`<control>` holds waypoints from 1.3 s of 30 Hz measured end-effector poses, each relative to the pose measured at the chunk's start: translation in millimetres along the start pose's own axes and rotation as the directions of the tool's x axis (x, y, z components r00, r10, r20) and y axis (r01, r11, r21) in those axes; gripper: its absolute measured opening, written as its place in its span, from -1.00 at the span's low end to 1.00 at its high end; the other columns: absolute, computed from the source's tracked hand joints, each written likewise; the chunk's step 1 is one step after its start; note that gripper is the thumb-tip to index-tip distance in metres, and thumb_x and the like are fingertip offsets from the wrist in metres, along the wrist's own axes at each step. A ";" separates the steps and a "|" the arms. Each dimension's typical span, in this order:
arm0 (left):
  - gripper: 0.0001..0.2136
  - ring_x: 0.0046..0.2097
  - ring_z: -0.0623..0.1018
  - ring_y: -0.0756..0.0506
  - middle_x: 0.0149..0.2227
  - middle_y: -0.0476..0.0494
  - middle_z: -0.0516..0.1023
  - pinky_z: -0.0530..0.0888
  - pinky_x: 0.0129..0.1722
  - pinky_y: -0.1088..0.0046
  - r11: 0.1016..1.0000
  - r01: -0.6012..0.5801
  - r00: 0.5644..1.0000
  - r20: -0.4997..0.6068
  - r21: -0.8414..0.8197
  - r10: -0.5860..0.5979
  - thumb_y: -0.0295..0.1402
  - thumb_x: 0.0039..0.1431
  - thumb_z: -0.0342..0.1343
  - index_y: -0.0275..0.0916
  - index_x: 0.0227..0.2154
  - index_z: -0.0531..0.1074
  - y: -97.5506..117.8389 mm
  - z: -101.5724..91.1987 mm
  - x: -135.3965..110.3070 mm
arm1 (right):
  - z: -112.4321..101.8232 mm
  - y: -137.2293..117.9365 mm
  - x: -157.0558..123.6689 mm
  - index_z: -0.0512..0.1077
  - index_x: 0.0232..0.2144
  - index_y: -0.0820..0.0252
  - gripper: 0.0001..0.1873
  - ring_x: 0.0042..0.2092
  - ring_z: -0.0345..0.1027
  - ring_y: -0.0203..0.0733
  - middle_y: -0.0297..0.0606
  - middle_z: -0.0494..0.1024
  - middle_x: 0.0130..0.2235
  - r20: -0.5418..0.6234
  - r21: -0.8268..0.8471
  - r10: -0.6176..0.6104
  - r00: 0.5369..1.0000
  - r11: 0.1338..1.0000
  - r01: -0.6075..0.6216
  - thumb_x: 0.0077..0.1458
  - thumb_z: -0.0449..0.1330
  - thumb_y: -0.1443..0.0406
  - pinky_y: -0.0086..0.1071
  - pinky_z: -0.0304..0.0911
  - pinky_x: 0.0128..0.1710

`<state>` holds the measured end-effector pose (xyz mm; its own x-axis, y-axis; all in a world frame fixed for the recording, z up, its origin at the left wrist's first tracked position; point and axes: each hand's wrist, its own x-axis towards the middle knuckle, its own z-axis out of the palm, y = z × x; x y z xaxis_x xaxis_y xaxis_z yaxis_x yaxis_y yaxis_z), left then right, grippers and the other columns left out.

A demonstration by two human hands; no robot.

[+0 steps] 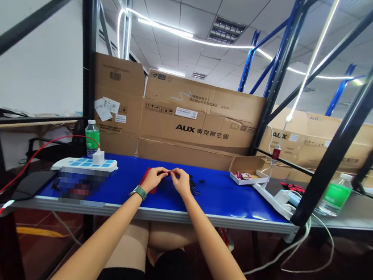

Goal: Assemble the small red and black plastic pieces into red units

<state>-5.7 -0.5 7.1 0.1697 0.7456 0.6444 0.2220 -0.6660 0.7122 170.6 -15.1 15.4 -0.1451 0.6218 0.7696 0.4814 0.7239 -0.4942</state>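
Observation:
Over the blue tabletop (220, 198), my left hand (155, 177) and my right hand (180, 180) meet fingertip to fingertip. Both hands are closed in a pinch on a small red piece (169, 172), too small to name. Under and beside my left hand lies a flat red item (153, 188), mostly covered by it. Several small black pieces (194, 188) are scattered just right of my right hand. A green-banded watch (140, 192) is on my left wrist.
A white power strip (82, 164) with a plug and a green-labelled bottle (92, 137) stand at the left. An open cardboard box (247, 177) with small pink and white items sits at the right, near another power strip (275, 202). Cardboard panels (202, 119) close off the back.

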 end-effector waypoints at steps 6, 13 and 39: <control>-0.78 -0.21 0.60 -0.16 -0.27 -0.20 0.66 0.51 -0.14 0.31 1.000 -0.024 0.999 -0.022 -0.005 0.024 -0.26 0.10 0.20 -0.24 -0.25 0.63 -1.3 -0.7 1.2 | 2.5 1.3 -0.6 0.53 -0.38 0.10 -0.82 -0.30 0.43 -0.17 -0.26 0.57 -0.36 -0.008 -0.008 -0.021 1.000 1.000 0.021 0.19 0.14 0.25 -0.34 0.33 -0.19; -0.78 -0.10 0.59 -0.18 -0.17 -0.21 0.66 0.48 0.01 0.24 0.999 -0.041 0.999 0.003 0.000 0.041 -0.32 0.11 0.17 -0.24 -0.21 0.61 -2.1 -2.1 1.8 | 2.4 2.0 -0.9 0.55 -0.40 0.11 -0.85 -0.30 0.42 -0.18 -0.25 0.54 -0.36 -0.001 -0.018 -0.079 0.997 0.997 0.079 0.15 0.18 0.30 -0.36 0.32 -0.22; -0.71 -0.04 0.61 -0.21 -0.11 -0.27 0.65 0.51 0.03 0.19 0.987 0.007 1.000 -0.011 -0.159 -0.009 -0.16 0.00 0.33 -0.27 -0.30 0.57 -5.2 2.9 0.2 | 1.4 16.8 1.7 0.57 -0.43 0.14 -0.75 -0.31 0.54 -0.10 -0.25 0.65 -0.37 0.034 0.305 0.142 0.989 0.941 -0.146 0.01 0.31 0.08 -0.30 0.42 -0.25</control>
<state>-4.1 3.1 2.7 0.1572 0.7510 0.6413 0.0674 -0.6561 0.7517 177.3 -1.6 7.9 -0.1043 0.7282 0.6774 0.2109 0.6819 -0.7004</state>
